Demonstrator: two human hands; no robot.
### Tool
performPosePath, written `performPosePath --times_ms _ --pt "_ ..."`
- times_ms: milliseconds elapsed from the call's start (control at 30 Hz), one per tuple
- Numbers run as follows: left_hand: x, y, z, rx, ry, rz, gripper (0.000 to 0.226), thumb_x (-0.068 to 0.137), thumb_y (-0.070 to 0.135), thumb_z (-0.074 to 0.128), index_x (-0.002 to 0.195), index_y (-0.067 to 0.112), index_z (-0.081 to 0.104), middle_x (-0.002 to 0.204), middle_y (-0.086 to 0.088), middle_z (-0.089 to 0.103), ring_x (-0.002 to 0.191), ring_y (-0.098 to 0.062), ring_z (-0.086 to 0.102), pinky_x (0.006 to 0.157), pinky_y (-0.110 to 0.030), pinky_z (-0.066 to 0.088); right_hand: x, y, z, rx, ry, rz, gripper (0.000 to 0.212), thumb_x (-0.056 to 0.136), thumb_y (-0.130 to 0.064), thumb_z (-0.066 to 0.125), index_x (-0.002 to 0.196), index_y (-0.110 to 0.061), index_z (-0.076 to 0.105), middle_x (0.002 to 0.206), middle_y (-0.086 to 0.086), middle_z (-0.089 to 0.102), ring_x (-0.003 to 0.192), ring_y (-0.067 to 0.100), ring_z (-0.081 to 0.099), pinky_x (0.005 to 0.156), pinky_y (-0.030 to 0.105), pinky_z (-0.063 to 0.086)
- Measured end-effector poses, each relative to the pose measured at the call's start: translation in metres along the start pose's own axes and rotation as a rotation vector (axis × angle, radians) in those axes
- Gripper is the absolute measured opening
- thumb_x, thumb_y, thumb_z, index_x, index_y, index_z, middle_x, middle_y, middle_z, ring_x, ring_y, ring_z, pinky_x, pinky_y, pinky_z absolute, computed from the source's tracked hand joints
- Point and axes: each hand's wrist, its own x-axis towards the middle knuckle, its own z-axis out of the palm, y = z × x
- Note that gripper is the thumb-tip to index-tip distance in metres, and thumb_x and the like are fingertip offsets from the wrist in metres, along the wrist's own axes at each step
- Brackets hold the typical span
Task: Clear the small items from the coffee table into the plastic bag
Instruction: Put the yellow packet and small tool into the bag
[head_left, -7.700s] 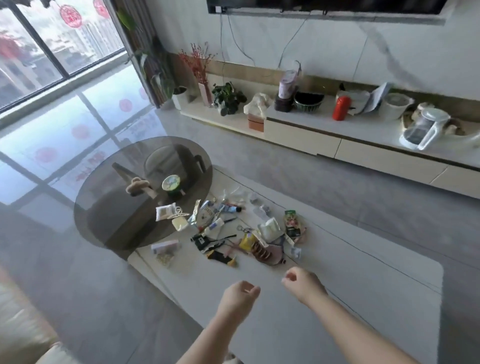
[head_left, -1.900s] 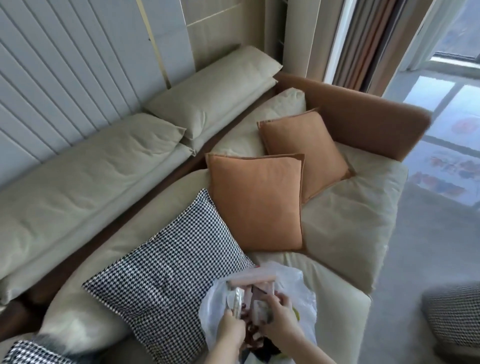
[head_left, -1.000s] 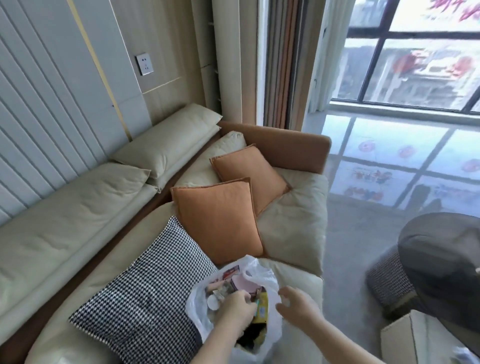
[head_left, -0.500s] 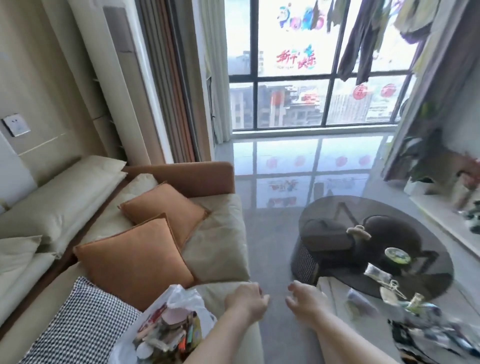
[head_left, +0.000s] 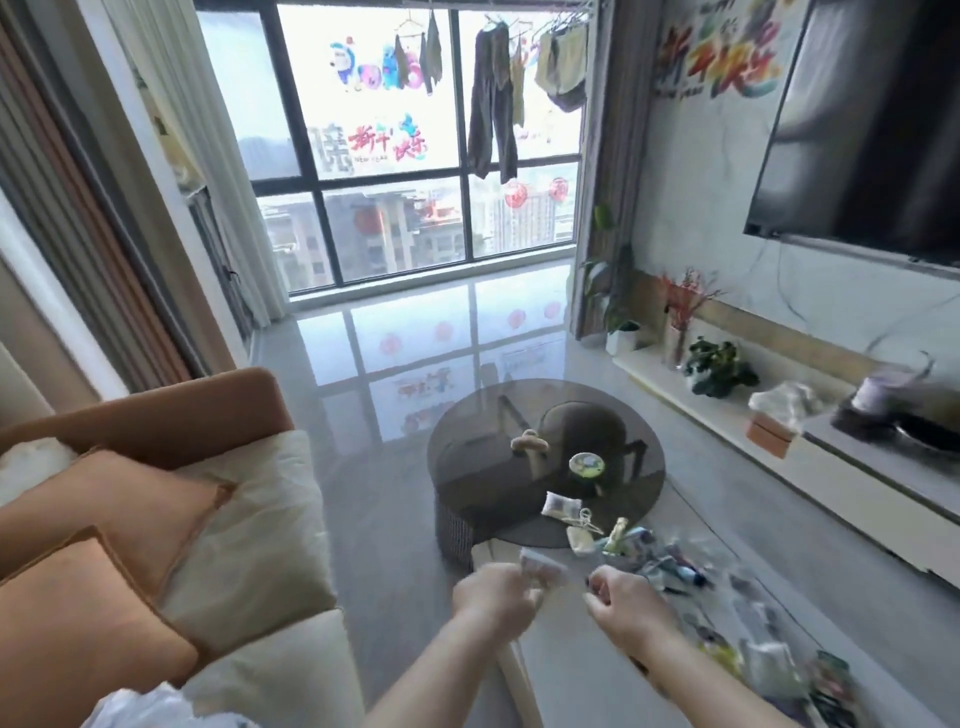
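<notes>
Both my hands reach out over the near corner of the surface.

My left hand (head_left: 491, 597) and right hand (head_left: 621, 603) hang loosely curled, holding nothing I can make out. Small items (head_left: 670, 564) lie blurred along the surface (head_left: 582, 670) past my right hand. The plastic bag (head_left: 150, 709) sits on the sofa (head_left: 249, 525), bottom left.

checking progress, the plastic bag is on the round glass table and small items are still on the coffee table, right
Not quite. The plastic bag is not on the round glass table; the head view shows it at the bottom left, on the sofa. The rest holds: small items still lie on the coffee table.
</notes>
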Motion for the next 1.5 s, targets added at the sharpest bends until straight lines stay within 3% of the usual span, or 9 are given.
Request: performPosePath --times_ms 200,467,633,733,800,900,1033,1333,1500 --pt "0.006 0.099 0.054 0.048 -0.095 0.135 0.034 0.089 0.045 0.044 0.089 0.018 0.064 0.107 -0.001 0.067 0.1 -0.022 0.063 0.07 -0.027 0.043 -0.019 0.107 -0.023 0.058 -0.008 0.162 0.023 0.087 -0.04 0.048 0.106 -0.029 0.057 0.107 -0.004 0.066 0.099 0.018 0.061 0.077 0.028 0.045" --pt "0.015 0.19 0.118 0.161 -0.225 0.303 0.034 0.09 0.043 0.044 0.114 0.028 0.063 0.119 0.004 0.063 0.113 -0.02 0.058 0.081 -0.025 0.045 -0.044 0.214 -0.029 0.154 0.01 0.407 0.028 0.086 -0.036 0.05 0.111 -0.025 0.059 0.112 0.001 0.066 0.103 0.023 0.062 0.074 0.027 0.045" --pt "0.036 0.222 0.142 0.228 -0.314 0.355 0.032 0.086 0.043 0.047 0.101 0.023 0.067 0.108 0.005 0.067 0.102 -0.019 0.062 0.079 -0.026 0.048 -0.049 0.253 -0.025 0.219 0.006 0.544 0.034 0.089 -0.037 0.049 0.119 -0.025 0.058 0.12 0.0 0.063 0.11 0.021 0.059 0.085 0.027 0.046" --pt "0.059 0.235 0.156 0.257 -0.365 0.403 0.032 0.087 0.046 0.048 0.097 0.023 0.067 0.101 0.006 0.067 0.096 -0.017 0.063 0.075 -0.027 0.05 -0.047 0.272 -0.019 0.278 0.008 0.639 0.013 0.089 -0.035 0.05 0.092 -0.026 0.058 0.105 0.0 0.063 0.104 0.023 0.06 0.075 0.026 0.042" --pt "0.077 0.243 0.166 0.262 -0.399 0.437 0.032 0.087 0.047 0.047 0.098 0.025 0.068 0.101 0.007 0.067 0.094 -0.016 0.064 0.074 -0.026 0.049 -0.044 0.282 -0.014 0.313 0.026 0.72 0.014 0.09 -0.037 0.048 0.082 -0.025 0.05 0.099 0.0 0.06 0.102 0.023 0.06 0.071 0.025 0.038" --pt "0.112 0.25 0.185 0.273 -0.456 0.488 0.033 0.087 0.048 0.046 0.099 0.027 0.068 0.103 0.009 0.067 0.096 -0.014 0.063 0.075 -0.025 0.05 -0.034 0.294 -0.003 0.363 0.048 0.839 0.031 0.09 -0.043 0.048 0.107 -0.02 0.06 0.109 0.001 0.066 0.106 0.023 0.06 0.079 0.025 0.044" --pt "0.169 0.254 0.219 0.274 -0.51 0.527 0.033 0.088 0.051 0.046 0.103 0.031 0.066 0.107 0.012 0.066 0.097 -0.01 0.063 0.077 -0.025 0.052 -0.007 0.311 0.023 0.457 0.056 0.974 0.035 0.089 -0.038 0.051 0.118 -0.021 0.058 0.117 -0.001 0.066 0.112 0.02 0.059 0.086 0.025 0.045" --pt "0.26 0.258 0.335 0.15 -0.627 0.377 0.036 0.087 0.043 0.049 0.118 0.029 0.06 0.113 0.003 0.065 0.1 -0.017 0.061 0.085 -0.03 0.052 0.058 0.378 0.115 0.549 0.087 1.082 0.033 0.093 -0.038 0.05 0.122 -0.023 0.055 0.123 -0.007 0.061 0.115 0.012 0.055 0.088 0.023 0.043" --pt "0.298 0.262 0.417 0.128 -0.654 0.373 0.04 0.091 0.04 0.051 0.128 0.025 0.055 0.118 0.001 0.063 0.102 -0.017 0.06 0.084 -0.029 0.05 0.083 0.422 0.196 0.49 0.03 1.082 0.016 0.092 -0.03 0.052 0.105 -0.022 0.055 0.112 0.0 0.063 0.106 0.019 0.058 0.079 0.028 0.045"
